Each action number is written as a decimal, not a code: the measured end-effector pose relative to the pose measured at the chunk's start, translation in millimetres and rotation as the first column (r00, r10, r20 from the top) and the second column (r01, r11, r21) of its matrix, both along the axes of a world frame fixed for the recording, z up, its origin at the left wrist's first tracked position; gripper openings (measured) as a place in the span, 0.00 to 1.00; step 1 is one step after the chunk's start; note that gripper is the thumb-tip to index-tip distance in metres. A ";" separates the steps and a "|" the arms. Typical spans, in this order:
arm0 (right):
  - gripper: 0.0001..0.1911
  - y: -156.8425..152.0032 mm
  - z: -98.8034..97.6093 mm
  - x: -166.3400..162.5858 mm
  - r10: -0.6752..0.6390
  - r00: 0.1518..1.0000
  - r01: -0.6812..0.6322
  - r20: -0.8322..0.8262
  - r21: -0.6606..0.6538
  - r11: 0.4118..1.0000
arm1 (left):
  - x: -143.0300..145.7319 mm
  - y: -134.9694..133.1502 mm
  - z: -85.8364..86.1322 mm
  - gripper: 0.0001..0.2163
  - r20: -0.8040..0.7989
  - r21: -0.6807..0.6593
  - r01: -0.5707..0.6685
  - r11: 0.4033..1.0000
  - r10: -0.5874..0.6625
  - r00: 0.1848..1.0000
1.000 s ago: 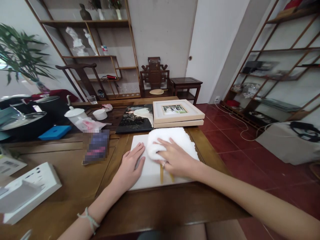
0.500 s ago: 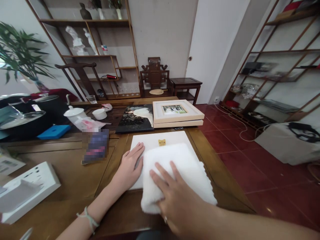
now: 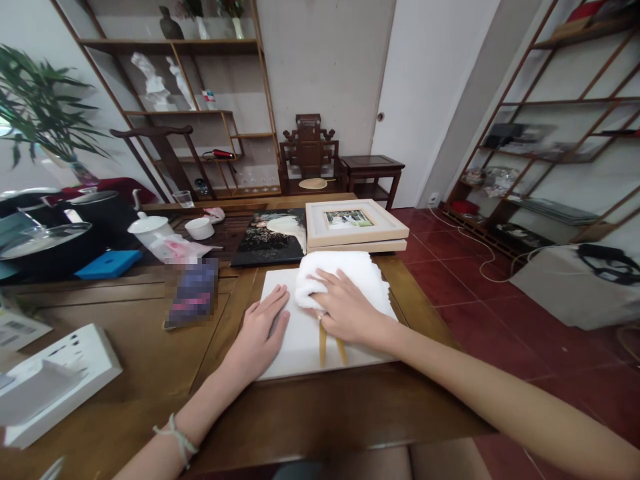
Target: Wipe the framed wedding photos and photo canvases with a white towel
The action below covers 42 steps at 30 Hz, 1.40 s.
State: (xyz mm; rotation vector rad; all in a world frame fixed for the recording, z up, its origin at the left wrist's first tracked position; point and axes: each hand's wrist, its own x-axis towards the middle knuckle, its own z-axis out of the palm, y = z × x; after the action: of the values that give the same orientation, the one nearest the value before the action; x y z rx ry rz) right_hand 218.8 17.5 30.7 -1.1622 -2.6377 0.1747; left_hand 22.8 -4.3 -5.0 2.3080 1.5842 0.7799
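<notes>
A white rectangular panel (image 3: 295, 347) lies flat on the wooden table before me. My left hand (image 3: 260, 333) rests flat along its left edge, fingers stretched out. On the panel's upper part, my right hand (image 3: 345, 303) presses down a bunched white towel (image 3: 350, 262), with folds of it gathered under the fingers. The towel covers the panel's far edge and reaches up to the stacked frames. Two yellow strips (image 3: 323, 347) on the panel show below my right wrist; what they join is hidden by hand and towel.
Beyond the panel lie a dark photo panel (image 3: 273, 237) and stacked light-wood picture frames (image 3: 357, 230). To the left are a blue box (image 3: 109, 264), a white bowl (image 3: 199, 228), a lidded pot (image 3: 45, 243) and a white foam tray (image 3: 65, 380). The table's right edge drops to red floor tiles.
My right hand has pushed the towel forward, from the panel's near right side to its far edge. The yellow strips have come into view. My left hand has stayed in place.
</notes>
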 end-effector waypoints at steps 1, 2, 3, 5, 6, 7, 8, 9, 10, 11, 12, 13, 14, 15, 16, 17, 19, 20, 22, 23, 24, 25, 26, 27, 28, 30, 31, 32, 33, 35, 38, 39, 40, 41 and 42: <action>0.17 0.9 0.2 -5.0 0.003 1.000 -0.003 0.031 0.011 1.000 | 0.3 -0.4 1.2 0.21 0.033 0.005 -0.005 1.000 0.005 0.999; 0.16 0.3 0.1 -9.5 0.016 0.998 -0.017 0.062 0.022 1.000 | 0.5 -0.9 2.6 0.21 0.072 0.015 -0.014 1.000 0.013 0.997; 0.16 -1.7 -0.1 -13.2 0.044 0.995 -0.047 0.089 0.034 0.998 | 0.7 -1.6 4.0 0.22 0.113 0.027 -0.027 0.999 0.024 0.993; 0.15 -9.1 -0.5 -18.0 0.142 0.982 -0.151 0.126 0.061 0.987 | 0.9 -3.2 6.7 0.23 0.191 0.056 -0.068 0.996 0.056 0.980; 0.14 -14.1 -0.3 -18.8 0.201 0.971 -0.212 0.132 0.074 0.975 | 0.8 -4.0 7.7 0.23 0.222 0.068 -0.091 0.993 0.074 0.972; 0.13 -19.6 0.4 -18.6 0.259 0.957 -0.271 0.134 0.084 0.959 | 0.6 -4.8 8.5 0.23 0.250 0.081 -0.114 0.990 0.091 0.964; 0.12 -25.5 1.6 -17.4 0.314 0.940 -0.328 0.135 0.094 0.940 | 0.4 -5.5 9.1 0.23 0.273 0.090 -0.130 0.987 0.101 0.957; 0.12 -31.7 3.1 -15.3 0.367 0.920 -0.381 0.136 0.099 0.919 | 0.2 -6.2 9.4 0.23 0.291 0.096 -0.139 0.986 0.105 0.951; 0.11 -37.9 4.9 -12.2 0.413 0.900 -0.428 0.141 0.100 0.898 | 0.1 -6.7 9.6 0.23 0.302 0.098 -0.141 0.985 0.105 0.947; 0.11 -43.9 6.8 -8.2 0.458 0.877 -0.473 0.146 0.093 0.876 | 0.0 -7.1 9.7 0.23 0.308 0.095 -0.138 0.986 0.103 0.946; 0.11 -49.7 8.9 -3.5 0.496 0.856 -0.510 0.148 0.078 0.857 | 0.1 -7.4 9.8 0.23 0.311 0.088 -0.134 0.987 0.101 0.945; 0.11 -55.1 10.9 2.0 0.524 0.840 -0.535 0.142 0.055 0.843 | 0.2 -7.5 9.7 0.23 0.310 0.079 -0.130 0.988 0.100 0.945; 0.12 -60.0 12.8 8.0 0.536 0.835 -0.542 0.126 0.023 0.840 | 0.5 -7.4 9.6 0.23 0.304 0.070 -0.127 0.989 0.100 0.947; 0.13 -64.3 14.6 14.4 0.534 0.840 -0.535 0.100 -0.015 0.845 | 0.8 -7.1 9.4 0.24 0.291 0.062 -0.122 0.991 0.099 0.952; 0.15 -68.1 16.2 20.9 0.521 0.851 -0.518 0.066 -0.056 0.854 | 1.1 -6.6 9.0 0.24 0.271 0.054 -0.114 0.992 0.095 0.958; 0.17 -71.0 17.6 27.3 0.495 0.869 -0.491 0.026 -0.096 0.866 | 1.3 -5.9 8.5 0.24 0.246 0.047 -0.104 0.993 0.089 0.965; 0.18 -73.9 18.9 38.7 0.411 0.910 -0.414 -0.053 -0.155 0.897 | 1.7 -4.3 7.0 0.22 0.179 0.029 -0.076 0.997 0.070 0.981; 0.17 -73.3 18.7 43.4 0.361 0.929 -0.371 -0.084 -0.172 0.913 | 1.8 -3.5 6.2 0.21 0.145 0.020 -0.062 0.998 0.058 0.988; 0.15 -67.0 16.5 50.5 0.267 0.957 -0.284 -0.115 -0.176 0.943 | 1.6 -2.2 4.4 0.18 0.092 0.011 -0.042 0.999 0.040 0.995; 0.15 -61.2 14.4 53.0 0.228 0.967 -0.245 -0.115 -0.166 0.955 | 1.5 -1.8 3.6 0.18 0.073 0.010 -0.036 0.999 0.035 0.997; 0.15 -53.8 11.7 55.0 0.190 0.976 -0.205 -0.110 -0.150 0.967 | 1.2 -1.6 3.0 0.17 0.062 0.012 -0.033 0.999 0.032 0.998; 0.15 -45.2 8.6 56.5 0.149 0.983 -0.162 -0.103 -0.129 0.978 | 1.0 -1.5 2.6 0.17 0.057 0.014 -0.032 0.999 0.031 0.998; 0.16 -36.0 5.3 57.7 0.104 0.990 -0.113 -0.093 -0.104 0.988 | 0.7 -1.5 2.4 0.17 0.056 0.017 -0.031 0.999 0.030 0.998; 0.17 -26.9 2.0 58.7 0.057 0.995 -0.064 -0.082 -0.077 0.995 | 0.5 -1.6 2.5 0.17 0.056 0.020 -0.030 0.999 0.029 0.998; 0.18 -18.9 -0.9 59.6 0.008 0.998 -0.012 -0.070 -0.052 0.999 | 0.3 -1.7 2.6 0.17 0.055 0.021 -0.029 0.999 0.028 0.998; 0.19 -8.9 -4.6 61.4 -0.067 0.997 0.067 -0.043 -0.016 0.998 | 0.0 -1.9 2.9 0.16 0.053 0.022 -0.027 0.999 0.026 0.998; 0.18 -8.3 -5.0 62.4 -0.083 0.996 0.083 -0.025 -0.013 0.996 | -0.1 -1.9 2.9 0.16 0.051 0.022 -0.026 0.999 0.025 0.998; 0.17 -11.2 -4.3 63.4 -0.085 0.996 0.085 -0.009 -0.020 0.996 | -0.2 -1.9 2.7 0.16 0.047 0.021 -0.024 0.999 0.023 0.999; 0.16 -17.5 -2.6 64.6 -0.074 0.997 0.075 0.008 -0.034 0.997 | -0.3 -1.8 2.3 0.16 0.044 0.021 -0.022 1.000 0.021 0.999; 0.14 -38.7 3.8 67.2 -0.029 0.999 0.032 0.035 -0.078 0.996 | -0.3 -1.7 1.4 0.17 0.042 0.022 -0.022 1.000 0.021 0.999; 0.13 -80.4 17.9 72.2 0.060 0.996 -0.050 0.064 -0.159 0.986 | 0.2 -1.6 0.5 0.17 0.042 0.017 -0.033 0.999 0.032 0.999; 0.13 -92.9 23.2 74.2 0.081 0.994 -0.065 0.077 -0.191 0.979 | 0.4 -1.7 0.5 0.17 0.040 0.015 -0.034 0.999 0.034 0.999; 0.14 -103.2 28.3 76.5 0.094 0.991 -0.072 0.091 -0.229 0.971 | 0.7 -1.7 0.6 0.17 0.037 0.014 -0.033 0.999 0.032 0.999; 0.14 -110.5 33.1 78.9 0.096 0.990 -0.064 0.107 -0.272 0.960 | 1.0 -1.8 0.8 0.17 0.034 0.014 -0.029 0.999 0.029 0.999; 0.15 -114.4 37.4 81.3 0.084 0.989 -0.040 0.124 -0.319 0.947 | 1.2 -1.8 1.1 0.17 0.031 0.014 -0.024 1.000 0.024 0.999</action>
State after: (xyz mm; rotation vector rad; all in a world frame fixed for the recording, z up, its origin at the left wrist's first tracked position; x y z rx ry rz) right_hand 300.1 -96.8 68.1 -1.2236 -2.8435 0.5693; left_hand 24.0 -6.1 -4.0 2.2800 1.6009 0.8313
